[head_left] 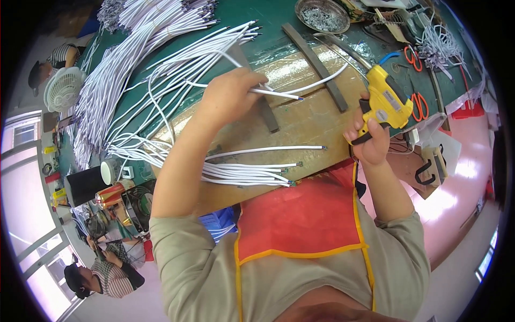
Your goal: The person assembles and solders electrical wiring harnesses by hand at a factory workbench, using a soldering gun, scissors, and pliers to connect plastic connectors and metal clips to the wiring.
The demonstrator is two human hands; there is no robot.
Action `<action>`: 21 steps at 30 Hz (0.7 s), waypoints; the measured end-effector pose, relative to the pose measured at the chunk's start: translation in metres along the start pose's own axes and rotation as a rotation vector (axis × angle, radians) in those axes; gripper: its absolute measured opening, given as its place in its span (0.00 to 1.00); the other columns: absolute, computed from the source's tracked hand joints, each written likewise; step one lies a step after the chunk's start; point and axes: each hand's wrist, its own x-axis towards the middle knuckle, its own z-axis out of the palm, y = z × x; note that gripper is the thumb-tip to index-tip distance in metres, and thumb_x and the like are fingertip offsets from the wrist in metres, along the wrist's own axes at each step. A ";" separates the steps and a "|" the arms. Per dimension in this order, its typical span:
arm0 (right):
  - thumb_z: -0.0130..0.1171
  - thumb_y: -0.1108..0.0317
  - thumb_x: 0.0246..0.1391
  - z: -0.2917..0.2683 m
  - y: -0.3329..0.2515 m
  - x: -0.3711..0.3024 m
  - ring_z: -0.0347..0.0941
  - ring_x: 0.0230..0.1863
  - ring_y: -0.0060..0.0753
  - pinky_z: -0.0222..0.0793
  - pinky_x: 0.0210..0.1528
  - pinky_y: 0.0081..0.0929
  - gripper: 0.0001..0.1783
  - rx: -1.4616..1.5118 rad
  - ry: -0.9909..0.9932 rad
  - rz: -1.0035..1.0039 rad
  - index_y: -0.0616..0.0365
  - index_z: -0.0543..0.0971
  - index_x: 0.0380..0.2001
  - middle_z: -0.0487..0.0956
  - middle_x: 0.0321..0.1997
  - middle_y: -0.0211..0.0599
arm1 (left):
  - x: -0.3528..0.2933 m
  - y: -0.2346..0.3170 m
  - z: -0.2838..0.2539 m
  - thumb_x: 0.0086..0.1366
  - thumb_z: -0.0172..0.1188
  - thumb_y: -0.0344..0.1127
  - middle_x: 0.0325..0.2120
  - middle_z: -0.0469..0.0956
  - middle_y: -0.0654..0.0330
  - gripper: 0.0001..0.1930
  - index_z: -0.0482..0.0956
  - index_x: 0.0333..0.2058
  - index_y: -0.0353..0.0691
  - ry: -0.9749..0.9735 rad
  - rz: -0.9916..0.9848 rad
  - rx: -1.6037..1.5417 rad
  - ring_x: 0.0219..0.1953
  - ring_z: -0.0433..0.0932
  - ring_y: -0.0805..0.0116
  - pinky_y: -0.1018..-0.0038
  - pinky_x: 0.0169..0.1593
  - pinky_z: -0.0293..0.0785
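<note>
White cables (284, 95) run out past the left hand (228, 96), and from my remote station I see its fingers (256, 79) pinching them above a brown board (230, 142) on the green bench (241, 11). At the right hand (371, 140), I have the fingers wrapped around the handle of a yellow-and-black gun-shaped tool (383, 102); I cannot tell whether its trigger is pressed. Two dark bars (316, 67) lie across the board. Loose cable ends (252, 174) rest nearer the red apron (298, 214), and I see orange-handled scissors (418, 106) just beside the tool.
</note>
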 end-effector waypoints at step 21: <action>0.58 0.63 0.55 0.056 0.059 0.029 0.63 0.67 0.56 0.60 0.68 0.49 0.42 -0.128 -0.334 0.227 0.58 0.52 0.69 0.57 0.71 0.51 | -0.091 0.027 0.040 0.54 0.67 0.33 0.33 0.78 0.56 0.16 0.82 0.44 0.46 0.188 -0.051 -0.131 0.35 0.78 0.54 0.63 0.37 0.75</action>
